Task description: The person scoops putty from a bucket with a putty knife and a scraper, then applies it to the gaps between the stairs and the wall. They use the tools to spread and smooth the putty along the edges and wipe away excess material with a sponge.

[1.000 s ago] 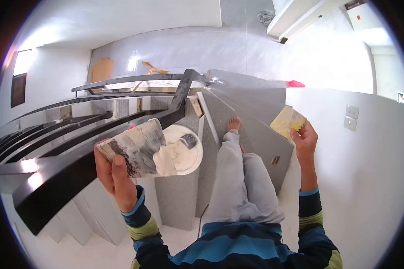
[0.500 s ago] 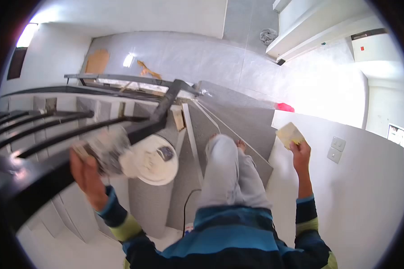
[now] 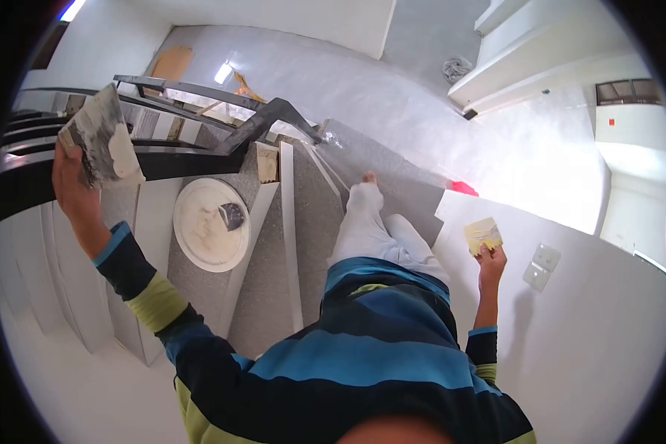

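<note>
At the left, my left hand (image 3: 78, 189) is closed on a wide, grey-smeared plate (image 3: 100, 140) with a thick patch of white paste along its right side. My right hand (image 3: 490, 265) grips a small yellowish scraper (image 3: 483, 235) by its lower edge, in front of the white wall. Below and right of the left hand, a round white bucket (image 3: 192, 248) of pale paste stands on the stairs. A small dark tool (image 3: 231, 216) lies on the paste inside it.
A black metal railing (image 3: 177, 164) runs across the left, close to the plate. Grey steps (image 3: 263, 274) lie beside my legs. Switch plates (image 3: 542, 266) are on the wall at right. A pink item (image 3: 464, 188) rests near the wall's top edge.
My left hand has lifted the plate up and left, away from the bucket. My right hand and its scraper have shifted slightly down. The view has tilted, and the bucket appears further left.
</note>
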### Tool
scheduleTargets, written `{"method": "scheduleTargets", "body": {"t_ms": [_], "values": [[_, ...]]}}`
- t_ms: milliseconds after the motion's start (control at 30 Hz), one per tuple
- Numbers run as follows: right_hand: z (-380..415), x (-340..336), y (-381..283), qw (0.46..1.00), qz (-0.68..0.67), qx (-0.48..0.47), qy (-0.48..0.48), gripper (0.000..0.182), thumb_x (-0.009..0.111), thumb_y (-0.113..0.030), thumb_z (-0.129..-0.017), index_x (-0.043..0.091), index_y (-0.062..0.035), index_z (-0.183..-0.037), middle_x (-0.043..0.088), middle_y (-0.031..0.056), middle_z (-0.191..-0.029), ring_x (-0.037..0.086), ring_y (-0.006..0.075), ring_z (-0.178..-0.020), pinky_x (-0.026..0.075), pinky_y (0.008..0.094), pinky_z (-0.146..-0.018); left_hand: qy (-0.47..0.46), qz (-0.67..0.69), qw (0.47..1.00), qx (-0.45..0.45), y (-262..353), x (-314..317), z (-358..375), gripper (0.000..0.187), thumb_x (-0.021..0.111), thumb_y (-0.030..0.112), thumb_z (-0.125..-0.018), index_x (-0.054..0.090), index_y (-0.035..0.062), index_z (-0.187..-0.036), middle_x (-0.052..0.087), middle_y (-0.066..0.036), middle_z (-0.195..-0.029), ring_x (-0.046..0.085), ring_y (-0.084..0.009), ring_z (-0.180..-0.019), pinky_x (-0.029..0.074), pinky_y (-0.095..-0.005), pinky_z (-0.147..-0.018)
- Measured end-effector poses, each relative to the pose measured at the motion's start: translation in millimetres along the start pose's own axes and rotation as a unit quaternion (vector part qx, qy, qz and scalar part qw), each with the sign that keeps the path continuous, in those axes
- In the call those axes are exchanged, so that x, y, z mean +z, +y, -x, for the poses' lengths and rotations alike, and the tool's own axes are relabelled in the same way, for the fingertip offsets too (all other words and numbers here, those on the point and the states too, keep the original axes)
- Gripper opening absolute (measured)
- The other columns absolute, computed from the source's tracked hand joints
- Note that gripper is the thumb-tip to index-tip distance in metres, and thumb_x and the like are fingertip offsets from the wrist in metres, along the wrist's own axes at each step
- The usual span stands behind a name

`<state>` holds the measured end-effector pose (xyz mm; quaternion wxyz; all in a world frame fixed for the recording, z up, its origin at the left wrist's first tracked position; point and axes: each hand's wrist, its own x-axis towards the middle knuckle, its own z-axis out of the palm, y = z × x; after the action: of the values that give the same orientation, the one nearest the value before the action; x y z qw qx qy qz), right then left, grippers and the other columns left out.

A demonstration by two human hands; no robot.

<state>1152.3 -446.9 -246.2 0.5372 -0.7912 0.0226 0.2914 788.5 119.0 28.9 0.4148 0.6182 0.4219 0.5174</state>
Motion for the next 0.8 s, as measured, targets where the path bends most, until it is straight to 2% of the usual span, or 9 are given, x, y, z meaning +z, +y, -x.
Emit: {"method": "scheduleTargets", "body": {"t_ms": [67,133,167,200,233,467,533,667,800], "values": [[-26.6,2.4,-5.9,0.997,-0.077,-0.025,0.008,0.027,0.051,-0.003,-0.088,0.047,0.0057,-0.114,0.056,0.0119,-0.104,0.059,0.0178,-0.089,0.052,0.0298,-0.076,0.022,-0.023,0.999,0.018,-1.4,-6.2,-2.8,0.051,0.058,0.022,-0.085,0.044,-0.0066,-0.125,0.052,-0.016,-0.118,0.050,-0.0230,-0.108,0.041,-0.0319,-0.092],[-57.4,14.0,-13.4,0.996,-0.090,-0.022,0.000,0.030,0.050,-0.004,-0.089,0.045,0.0046,-0.116,0.054,0.0116,-0.107,0.057,0.0191,-0.094,0.051,0.0316,-0.079,-0.066,-0.288,0.913,0.281,-21.0,-40.0,-20.4,0.044,0.055,0.020,-0.088,0.047,-0.0048,-0.123,0.051,-0.019,-0.119,0.051,-0.0254,-0.109,0.042,-0.0338,-0.092],[-69.0,22.8,-20.3,0.992,-0.122,-0.026,-0.018,0.030,0.050,-0.004,-0.089,0.045,0.0038,-0.117,0.054,0.0117,-0.108,0.057,0.0196,-0.095,0.051,0.0325,-0.080,-0.063,-0.288,0.905,0.306,-22.2,-50.5,-21.9,0.033,0.056,0.009,-0.086,0.052,-0.0016,-0.117,0.051,-0.020,-0.119,0.052,-0.0289,-0.109,0.045,-0.0357,-0.089],[-83.2,32.2,-27.6,0.987,-0.151,-0.029,-0.038,0.030,0.050,-0.005,-0.089,0.045,0.0031,-0.118,0.053,0.0117,-0.108,0.056,0.0201,-0.097,0.050,0.0335,-0.082,-0.031,-0.016,0.992,0.122,-4.5,-28.2,-7.9,0.026,0.053,0.003,-0.087,0.055,0.0012,-0.113,0.050,-0.023,-0.120,0.052,-0.0314,-0.110,0.046,-0.0366,-0.088],[-100.2,43.8,-31.5,0.985,-0.159,-0.026,-0.061,0.031,0.051,-0.006,-0.088,0.045,0.0023,-0.118,0.053,0.0111,-0.110,0.055,0.0197,-0.098,0.049,0.0338,-0.082,-0.014,0.056,0.994,0.097,-1.6,-19.4,-0.8,0.027,0.053,0.003,-0.087,0.054,0.0002,-0.113,0.050,-0.023,-0.121,0.052,-0.0316,-0.110,0.046,-0.0370,-0.089],[-174.5,147.1,-104.4,0.962,-0.117,-0.045,-0.241,0.029,0.053,-0.006,-0.087,0.049,0.0021,-0.114,0.058,0.0096,-0.105,0.059,0.0184,-0.089,0.051,0.0307,-0.076,-0.007,0.107,0.978,0.177,-17.1,4.6,25.4,0.032,0.049,0.006,-0.090,0.048,-0.0069,-0.118,0.046,-0.023,-0.125,0.049,-0.0325,-0.112,0.047,-0.0403,-0.091],[-179.6,173.2,-125.4,0.955,-0.127,-0.045,-0.263,0.027,0.055,-0.004,-0.085,0.051,0.0049,-0.111,0.058,0.0114,-0.102,0.060,0.0184,-0.089,0.051,0.0317,-0.076,0.164,0.048,0.968,0.183,-46.0,60.6,54.1,0.035,0.051,0.008,-0.088,0.048,-0.0066,-0.119,0.046,-0.021,-0.124,0.051,-0.0308,-0.111,0.044,-0.0395,-0.096],[-191.7,213.9,-137.5,0.893,-0.179,-0.083,-0.404,0.027,0.053,0.000,-0.081,0.054,0.0042,-0.108,0.061,0.0107,-0.097,0.060,0.0189,-0.086,0.050,0.0341,-0.075,0.222,0.148,0.962,-0.057,-142.6,162.0,119.4,0.040,0.049,0.011,-0.088,0.042,-0.0043,-0.124,0.049,-0.015,-0.119,0.051,-0.0222,-0.110,0.044,-0.0342,-0.093],[-219.0,248.0,-123.1,0.868,-0.198,-0.032,-0.454,0.037,0.052,-0.005,-0.077,0.048,0.0028,-0.113,0.057,0.0110,-0.105,0.056,0.0223,-0.097,0.045,0.0379,-0.086,0.135,0.288,0.933,-0.166,-205.5,227.0,186.7,0.042,0.045,0.010,-0.083,0.041,-0.0042,-0.122,0.054,-0.014,-0.114,0.055,-0.0203,-0.105,0.045,-0.0317,-0.091]]}}
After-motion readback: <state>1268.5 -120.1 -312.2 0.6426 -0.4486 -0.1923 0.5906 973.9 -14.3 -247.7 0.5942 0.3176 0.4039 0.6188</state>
